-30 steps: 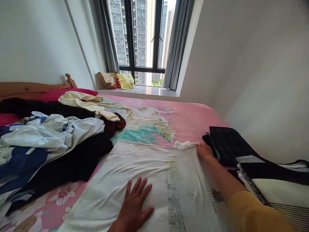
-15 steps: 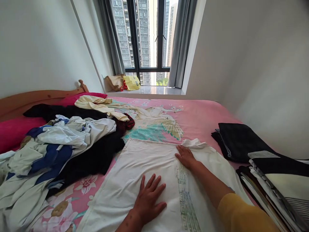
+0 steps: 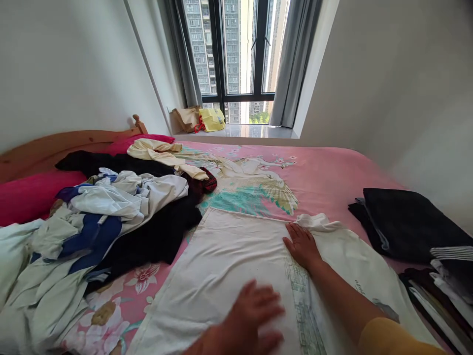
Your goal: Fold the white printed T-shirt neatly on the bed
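Observation:
A white T-shirt (image 3: 229, 256) lies spread on the bed, with a grey-green print down its middle and a bunched part at its far edge. My right hand (image 3: 303, 246) rests flat on the shirt near that far edge, fingers stretched out. Over the near part of the shirt is my left hand (image 3: 253, 315), blurred by motion. Its fingers are spread and hold nothing; whether it touches the cloth I cannot tell. The right forearm covers part of the shirt.
Rumpled clothes (image 3: 107, 212) are heaped on the left, before pink pillows (image 3: 40, 195) and a wooden headboard (image 3: 70, 143). Folded dark clothes (image 3: 410, 222) and another folded stack (image 3: 439, 296) lie on the right. Paper bags (image 3: 212, 120) stand on the windowsill.
My left hand has moved right across the shirt and now looks blurred. My right hand stays at the same spot on the cloth. The whole view has shifted, so things sit further right.

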Demonstrator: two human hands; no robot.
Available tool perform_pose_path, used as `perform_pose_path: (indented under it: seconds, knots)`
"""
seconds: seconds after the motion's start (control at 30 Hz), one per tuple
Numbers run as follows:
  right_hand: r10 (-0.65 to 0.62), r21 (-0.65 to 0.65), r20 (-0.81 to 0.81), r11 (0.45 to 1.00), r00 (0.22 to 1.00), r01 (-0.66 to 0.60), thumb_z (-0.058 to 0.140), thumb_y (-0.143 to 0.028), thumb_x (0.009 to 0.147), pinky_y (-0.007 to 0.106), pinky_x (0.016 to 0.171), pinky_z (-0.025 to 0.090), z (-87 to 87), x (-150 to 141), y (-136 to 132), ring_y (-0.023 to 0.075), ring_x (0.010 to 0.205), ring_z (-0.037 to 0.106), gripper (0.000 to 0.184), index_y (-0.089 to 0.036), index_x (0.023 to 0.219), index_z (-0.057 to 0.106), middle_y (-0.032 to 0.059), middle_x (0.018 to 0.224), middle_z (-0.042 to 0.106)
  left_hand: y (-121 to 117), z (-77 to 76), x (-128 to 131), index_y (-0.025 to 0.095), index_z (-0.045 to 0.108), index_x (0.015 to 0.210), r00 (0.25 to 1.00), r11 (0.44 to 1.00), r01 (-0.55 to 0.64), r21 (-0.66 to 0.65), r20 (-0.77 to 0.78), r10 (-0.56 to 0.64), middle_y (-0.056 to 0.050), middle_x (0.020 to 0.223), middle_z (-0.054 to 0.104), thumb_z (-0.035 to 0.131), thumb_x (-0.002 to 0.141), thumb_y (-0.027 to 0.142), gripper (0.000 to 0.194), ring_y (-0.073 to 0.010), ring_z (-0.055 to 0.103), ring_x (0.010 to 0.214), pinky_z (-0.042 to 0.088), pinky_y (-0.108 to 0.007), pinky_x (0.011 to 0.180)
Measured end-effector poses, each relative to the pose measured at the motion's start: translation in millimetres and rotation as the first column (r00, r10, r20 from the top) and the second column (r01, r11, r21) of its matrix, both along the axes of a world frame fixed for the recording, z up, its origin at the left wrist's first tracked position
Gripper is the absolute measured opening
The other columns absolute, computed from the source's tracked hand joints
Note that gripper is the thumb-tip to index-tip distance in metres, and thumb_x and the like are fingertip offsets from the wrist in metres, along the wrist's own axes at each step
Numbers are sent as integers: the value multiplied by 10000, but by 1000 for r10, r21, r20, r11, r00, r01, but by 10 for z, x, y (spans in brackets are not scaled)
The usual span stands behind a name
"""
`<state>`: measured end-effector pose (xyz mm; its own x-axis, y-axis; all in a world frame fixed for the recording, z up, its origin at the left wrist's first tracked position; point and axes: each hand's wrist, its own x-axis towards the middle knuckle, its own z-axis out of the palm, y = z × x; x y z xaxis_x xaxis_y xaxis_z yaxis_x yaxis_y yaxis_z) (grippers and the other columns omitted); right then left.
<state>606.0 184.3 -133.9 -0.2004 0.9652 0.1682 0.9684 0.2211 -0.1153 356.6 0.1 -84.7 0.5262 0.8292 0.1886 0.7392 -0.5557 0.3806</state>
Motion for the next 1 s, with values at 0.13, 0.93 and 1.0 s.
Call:
perform_pose_path:
  seconds: [0.13,0.93,1.0]
  knots:
    - [6,18,0,1000,1000,-6,280,-463,926,419,1117,186,-4,7,-1,200,1362,288,563,-198,1419,342,45,1488,348,398,229,-175,292,370,1417,969,968,-225,-112,-133,209,-106,1495,334,455,861,527,610,-358,253,1382,126,-676,1080]
    - [2,15,-123,1000,992,0,365,-471,910,408,1135,138,74,8,-17,215,1363,282,568,-197,1407,360,68,1482,356,1677,29,-906,231,353,1428,716,743,-665,-72,-344,607,-71,1570,116,332,902,485,585,-300,34,1437,48,-584,1118]
    - [-15,-53,-166,999,986,6,368,-455,912,392,1142,101,161,21,-17,214,1380,245,570,-187,1415,350,71,1502,318,1344,28,-772,312,390,1402,844,869,-484,-102,-318,432,-11,1556,191,346,902,484,530,-257,103,1435,-10,-545,1133]
